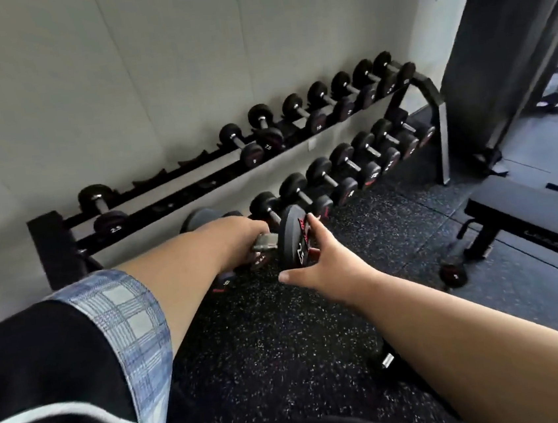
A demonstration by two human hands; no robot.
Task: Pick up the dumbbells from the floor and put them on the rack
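A black dumbbell (pixel 294 235) with red markings is held at the left end of the lower tier of the two-tier rack (pixel 46 242). My left hand (pixel 238 232) is closed around its metal handle. My right hand (pixel 314 262) cups the near weight head from the front, fingers spread over its face. The far head (pixel 199 218) shows behind my left wrist. Another dumbbell (pixel 386 360) lies on the floor under my right forearm, mostly hidden.
Both rack tiers hold several black dumbbells (pixel 335 171), with empty cradles on the upper left. A bench (pixel 518 210) stands at the right, a small dumbbell (pixel 453 275) on the floor by it. The wall (pixel 120 90) is behind the rack; speckled rubber floor (pixel 283 331) lies in front.
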